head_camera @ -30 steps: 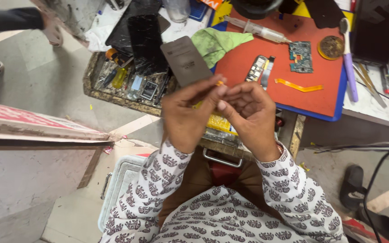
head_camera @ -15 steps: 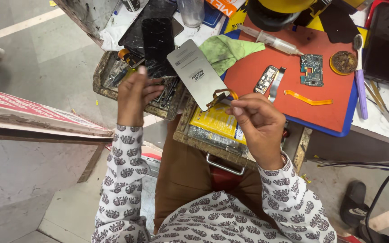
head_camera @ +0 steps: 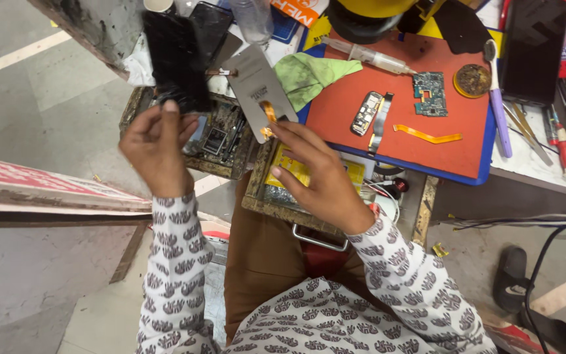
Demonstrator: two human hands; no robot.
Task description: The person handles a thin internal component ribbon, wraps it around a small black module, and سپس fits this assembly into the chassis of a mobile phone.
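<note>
We pinch the thin, stiff grey panel (head_camera: 257,88) at its six-o'clock edge with our right hand (head_camera: 319,177); left hand (head_camera: 155,141) pinches the fragile black screen (head_camera: 175,62).

- The right hand (head_camera: 316,174) covers the lower end of the grey panel (head_camera: 257,82).
- The top edge cuts off the yellow lamp (head_camera: 375,10) and the clear bottle (head_camera: 253,16).
- Parts in the open tray (head_camera: 221,134) are too small to identify.
</note>
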